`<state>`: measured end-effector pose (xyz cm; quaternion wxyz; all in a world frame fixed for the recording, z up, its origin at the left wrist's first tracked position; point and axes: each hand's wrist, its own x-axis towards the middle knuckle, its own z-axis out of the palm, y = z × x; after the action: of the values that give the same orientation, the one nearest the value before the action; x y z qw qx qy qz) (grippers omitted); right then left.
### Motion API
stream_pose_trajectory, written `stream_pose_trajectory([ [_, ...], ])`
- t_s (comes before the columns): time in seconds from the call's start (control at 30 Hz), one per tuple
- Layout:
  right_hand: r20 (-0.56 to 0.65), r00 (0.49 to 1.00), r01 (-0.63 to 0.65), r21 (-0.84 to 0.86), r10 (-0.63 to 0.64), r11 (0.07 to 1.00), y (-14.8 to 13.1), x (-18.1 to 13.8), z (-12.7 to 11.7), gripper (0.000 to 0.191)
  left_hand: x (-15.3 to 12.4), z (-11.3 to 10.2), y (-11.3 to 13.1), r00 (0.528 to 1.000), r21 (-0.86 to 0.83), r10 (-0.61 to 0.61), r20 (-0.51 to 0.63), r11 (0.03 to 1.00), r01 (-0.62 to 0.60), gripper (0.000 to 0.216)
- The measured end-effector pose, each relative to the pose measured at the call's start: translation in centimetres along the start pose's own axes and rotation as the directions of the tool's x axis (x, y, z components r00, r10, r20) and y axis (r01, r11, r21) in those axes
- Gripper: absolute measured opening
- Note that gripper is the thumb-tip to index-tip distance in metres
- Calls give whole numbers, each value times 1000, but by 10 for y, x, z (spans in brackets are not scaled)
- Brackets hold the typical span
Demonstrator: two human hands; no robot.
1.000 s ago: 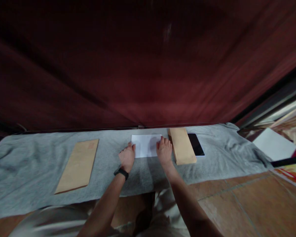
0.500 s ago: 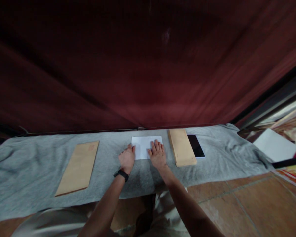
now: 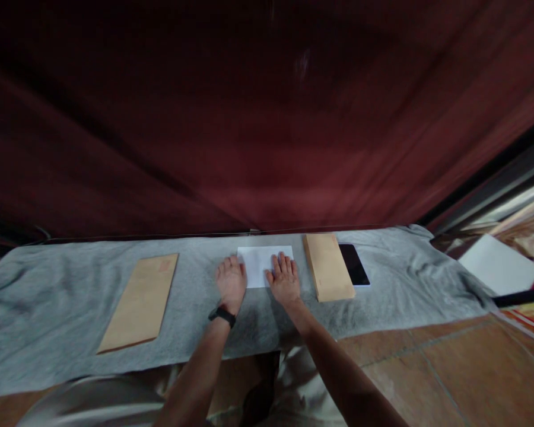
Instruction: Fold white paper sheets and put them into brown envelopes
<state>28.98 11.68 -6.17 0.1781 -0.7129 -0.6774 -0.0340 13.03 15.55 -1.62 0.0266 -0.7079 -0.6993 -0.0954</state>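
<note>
On the grey cloth, a broad bare stretch lies between the flat brown envelope and the left hand, giving open passage there. To the right, the stack of brown envelopes sits just beside the right hand, leaving only a narrow gap; a dark phone lies against its far side. Beyond the phone the cloth runs bare but rumpled. The dark red curtain closes off the back edge, just behind the white paper.

Dim, reddish light overall, brighter at the right edge; edges curve with lens distortion, slightly soft.
</note>
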Motion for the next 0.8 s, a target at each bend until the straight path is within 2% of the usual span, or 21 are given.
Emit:
stream_pose_trajectory([
  [0.1,-4,1000,0,0,0,1000,-1,0,0,57,0,9,19,972,-94,233,-35,967,-235,43],
  [0.17,4,1000,-3,-2,3,1000,-1,0,1,53,0,18,30,943,-149,330,-28,932,-331,47],
  [0.3,20,1000,-12,-5,12,1000,0,0,2,51,1,31,36,951,-150,309,22,941,-302,51],
  [0.57,41,998,-57,56,55,997,-8,15,0,48,4,35,29,959,-96,267,91,961,-258,54],
  [0.7,55,998,39,111,-45,993,-17,34,3,47,4,37,29,954,-95,270,131,961,-259,57],
  [0.8,57,996,65,92,-70,994,-12,41,7,48,5,37,30,956,-96,262,129,963,-251,56],
])
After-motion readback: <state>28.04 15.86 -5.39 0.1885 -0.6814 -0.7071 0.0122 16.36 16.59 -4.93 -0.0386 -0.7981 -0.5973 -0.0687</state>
